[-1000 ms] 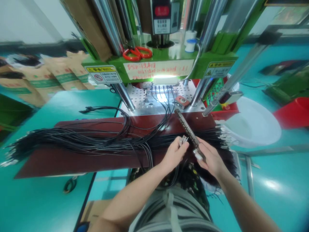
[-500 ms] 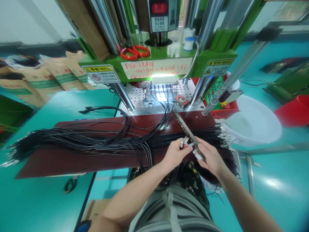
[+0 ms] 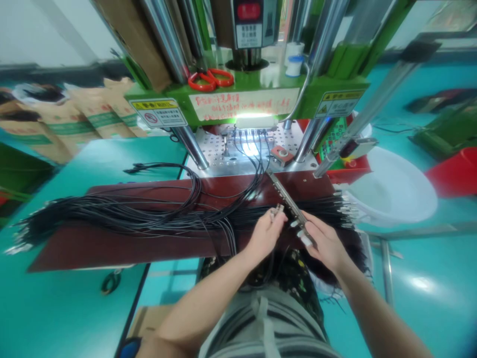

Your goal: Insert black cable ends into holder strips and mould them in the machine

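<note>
My right hand (image 3: 326, 242) grips the near end of a long slotted metal bar (image 3: 286, 197), which slants up and left over the brown board. Small pale connector pieces (image 3: 304, 237) sit along the bar beside my right fingers. Just left of the bar, apart from it, my left hand (image 3: 264, 233) is closed on cable connectors (image 3: 277, 213) with shiny metal ends. Their black leads seem to hang below that hand, partly hidden. Under and behind both hands lies a thick bundle of black cables (image 3: 149, 219) across the brown board (image 3: 112, 253).
A green press (image 3: 223, 102) stands ahead, with a lit perforated metal plate (image 3: 212, 151) and several cables running into it. Red-handled scissors (image 3: 210, 79) and a thread spool (image 3: 294, 66) rest on it. To the right are a white basin (image 3: 395, 189) and a red bin (image 3: 350, 176).
My left hand has drawn back a little to the left, away from the bar, with the connectors in its fingers. My right hand and the bar stay nearly in place.
</note>
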A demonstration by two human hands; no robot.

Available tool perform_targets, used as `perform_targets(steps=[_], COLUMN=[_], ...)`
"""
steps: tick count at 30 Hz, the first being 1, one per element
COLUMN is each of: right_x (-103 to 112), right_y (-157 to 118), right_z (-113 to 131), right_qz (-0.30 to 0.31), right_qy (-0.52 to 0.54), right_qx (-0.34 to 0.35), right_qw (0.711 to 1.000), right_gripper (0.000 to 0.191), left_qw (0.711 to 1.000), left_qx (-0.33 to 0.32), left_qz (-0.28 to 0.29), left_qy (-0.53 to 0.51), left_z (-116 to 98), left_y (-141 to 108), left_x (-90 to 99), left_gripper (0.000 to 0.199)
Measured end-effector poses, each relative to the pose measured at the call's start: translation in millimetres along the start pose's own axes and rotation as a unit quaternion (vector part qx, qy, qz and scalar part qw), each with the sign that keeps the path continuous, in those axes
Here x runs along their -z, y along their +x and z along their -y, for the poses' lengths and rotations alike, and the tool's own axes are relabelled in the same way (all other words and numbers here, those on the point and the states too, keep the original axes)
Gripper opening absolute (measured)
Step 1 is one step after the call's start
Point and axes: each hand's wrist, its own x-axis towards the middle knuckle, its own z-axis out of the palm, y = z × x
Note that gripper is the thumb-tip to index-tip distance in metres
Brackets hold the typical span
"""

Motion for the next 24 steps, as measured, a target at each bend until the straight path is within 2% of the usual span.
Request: perform_targets(steps=[2,4,7,14,17,21,24], right_x=[1.6,3.3,6.0,6.9,3.8,0.4,-0.5], right_y=[1.2,2.1,2.6,0.6,-2.7,-5.0,-4.2], right_z=[-1.8,-3.8,-6.2,-1.7,1.4,2.5,2.0], right_qz=[-0.017,-0.019,0.008,0.044,0.035,0.025,0.029], right_qy=[0.035,0.040,0.020,-0.038,-0.083,-0.155,-0.141], right_qx=[-0.002,0.002,0.007,0.009,0.023,0.053,0.050], right_qw=[0.999,0.999,1.000,0.998,0.996,0.986,0.988], right_gripper=[0.049,0.048,0.049,0.057,0.057,0.054,0.052], left_qw=[0.998,0.996,0.993,0.986,0.987,0.994,0.993], left_qx=[0.039,0.070,0.084,0.118,0.109,0.067,0.049], left_qz=[-0.011,0.019,0.077,0.120,0.120,0.087,0.098], left_qy=[-0.045,-0.046,0.010,0.001,0.002,0.025,0.034], left_z=[-2.5,-3.3,-2.6,-8.0,-7.8,-1.1,-1.0], left_y=[2.1,4.6,7.3,7.8,7.3,7.2,6.8], left_x=[3.3,5.0,5.1,6.5,6.5,6.4,10.2], left_gripper=[0.032,0.034,0.033,0.035,0.035,0.033,0.032])
